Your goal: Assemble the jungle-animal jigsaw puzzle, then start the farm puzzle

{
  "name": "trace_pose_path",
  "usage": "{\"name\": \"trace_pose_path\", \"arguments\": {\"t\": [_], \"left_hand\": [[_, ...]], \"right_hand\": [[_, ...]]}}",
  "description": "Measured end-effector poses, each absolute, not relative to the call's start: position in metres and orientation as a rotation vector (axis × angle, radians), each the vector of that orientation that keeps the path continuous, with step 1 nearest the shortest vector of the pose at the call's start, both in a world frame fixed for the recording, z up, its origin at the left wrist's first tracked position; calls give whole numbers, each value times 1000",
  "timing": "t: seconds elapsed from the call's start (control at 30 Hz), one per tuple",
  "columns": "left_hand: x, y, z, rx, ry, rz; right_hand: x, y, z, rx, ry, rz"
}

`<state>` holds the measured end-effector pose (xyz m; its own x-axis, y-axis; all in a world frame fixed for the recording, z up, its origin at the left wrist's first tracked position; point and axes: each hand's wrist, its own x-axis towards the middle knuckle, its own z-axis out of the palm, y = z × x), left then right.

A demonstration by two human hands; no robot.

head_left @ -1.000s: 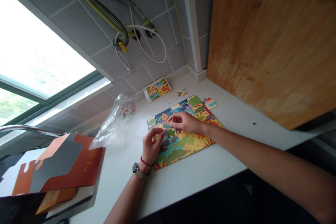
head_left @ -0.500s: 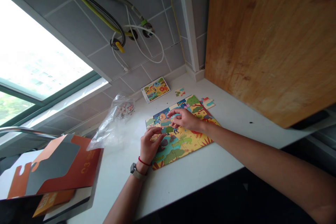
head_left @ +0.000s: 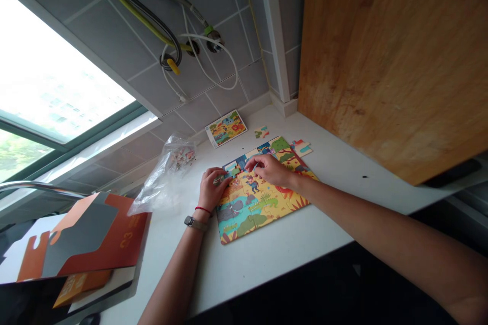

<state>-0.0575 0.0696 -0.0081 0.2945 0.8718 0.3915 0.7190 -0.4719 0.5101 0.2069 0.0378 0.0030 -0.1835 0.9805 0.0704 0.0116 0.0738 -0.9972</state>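
A jigsaw puzzle [head_left: 263, 208] with a cartoon animal scene lies flat on the white counter. My left hand [head_left: 212, 188] rests at its upper left corner, thumb and fingers apart, touching the pieces there. Close to those fingertips a green and pale puzzle piece [head_left: 233, 168] lies over the dark blue strip near the top edge. Above the upper middle of the puzzle, my right hand [head_left: 271, 170] is closed in a pinch, with a small light-blue bit of a puzzle piece [head_left: 255, 166] showing at the fingertips. Its full shape is hidden by the fingers.
Loose pieces [head_left: 262, 132] [head_left: 302, 148] lie beyond the puzzle, near a reference picture card [head_left: 226, 128]. A clear plastic bag [head_left: 163, 177] and an orange-grey box [head_left: 91, 236] stand left. Hoses [head_left: 152, 20] hang on the tiled wall; a wooden panel [head_left: 389, 61] rises right.
My left hand has moved up and left to the puzzle's corner, uncovering the hippo area. The green piece now lies near the top edge. My right hand has shifted only slightly.
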Motion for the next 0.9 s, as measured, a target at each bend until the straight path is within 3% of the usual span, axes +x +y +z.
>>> {"name": "trace_pose_path", "arguments": {"t": [0.2,0.37,0.5,0.9], "left_hand": [[-57,68,-4,2405,1392,957],[-58,57,-1,2654,1090,563],[-58,58,-4,2681,1144,416],[-60,61,-10,2552,1145,870]], "right_hand": [[207,36,8,-1052,-1367,1322],[207,36,8,-1036,-1411,1298],[207,37,6,-1045,-1422,1298],[206,35,3,-1103,-1546,1246]]}}
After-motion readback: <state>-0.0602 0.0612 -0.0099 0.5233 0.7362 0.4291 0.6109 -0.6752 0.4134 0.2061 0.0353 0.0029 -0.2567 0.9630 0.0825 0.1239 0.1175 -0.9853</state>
